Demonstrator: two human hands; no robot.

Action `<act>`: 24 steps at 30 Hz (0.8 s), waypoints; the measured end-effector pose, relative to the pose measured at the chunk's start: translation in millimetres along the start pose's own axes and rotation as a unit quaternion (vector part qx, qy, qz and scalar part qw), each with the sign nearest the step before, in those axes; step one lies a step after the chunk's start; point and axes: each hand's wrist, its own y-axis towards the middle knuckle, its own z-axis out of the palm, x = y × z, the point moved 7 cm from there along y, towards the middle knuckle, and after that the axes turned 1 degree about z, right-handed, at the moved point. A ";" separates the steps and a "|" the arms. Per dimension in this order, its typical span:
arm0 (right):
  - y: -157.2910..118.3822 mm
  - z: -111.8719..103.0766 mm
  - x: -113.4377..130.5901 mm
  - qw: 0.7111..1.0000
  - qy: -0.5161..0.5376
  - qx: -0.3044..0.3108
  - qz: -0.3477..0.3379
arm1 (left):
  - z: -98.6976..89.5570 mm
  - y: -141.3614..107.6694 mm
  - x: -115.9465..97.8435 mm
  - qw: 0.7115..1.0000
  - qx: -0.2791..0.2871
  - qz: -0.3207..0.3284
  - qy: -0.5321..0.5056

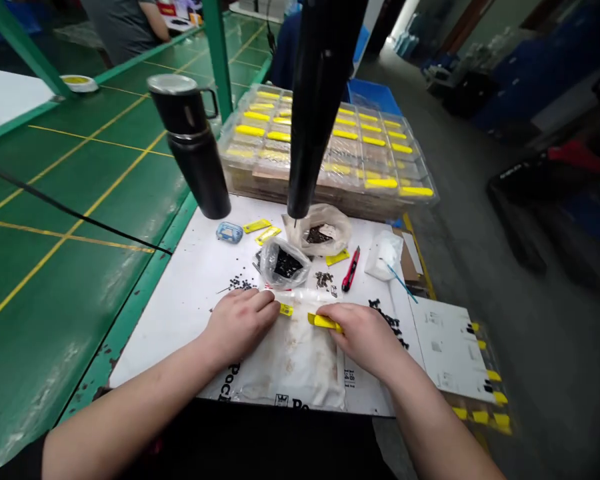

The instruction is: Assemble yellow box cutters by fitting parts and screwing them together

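My left hand [243,325] has its fingers curled round a small yellow piece [286,309], whose end sticks out by the fingertips. In my right hand [365,333] another yellow piece [325,322] is pinched between thumb and fingers, pointing left. Both hands rest over a stained white plastic pad [300,367]. Just beyond them stands an open clear bag of black parts [286,263]. Behind it sits a second open bag with dark small parts [320,233]. Small black parts [241,283] lie loose near my left hand, and brown ones [325,280] lie between the hands and the bags.
A black flask [197,153] stands at the back left. Clear compartment trays with yellow pieces [360,140] are stacked behind. A black tool [313,100] hangs overhead. A red cutter [351,269], black clips [390,320] and a white board [450,347] are on the right. Another person [125,27] sits far left.
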 end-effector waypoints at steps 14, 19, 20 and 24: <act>-1.2 2.1 -15.8 0.996 0.023 -0.089 -0.022 | 4.1 -0.4 5.0 1.000 -0.012 -0.002 -0.008; -7.5 8.5 -19.7 0.998 -0.057 -0.033 -0.022 | 2.7 -1.4 8.8 0.999 -0.004 -0.013 -0.037; -8.4 8.9 -21.0 0.997 -0.076 -0.028 -0.019 | 2.7 -1.6 9.5 0.999 -0.004 -0.016 -0.038; -9.5 6.9 -23.2 0.996 -0.079 -0.033 -0.020 | 2.1 0.2 11.9 0.999 -0.018 -0.029 -0.035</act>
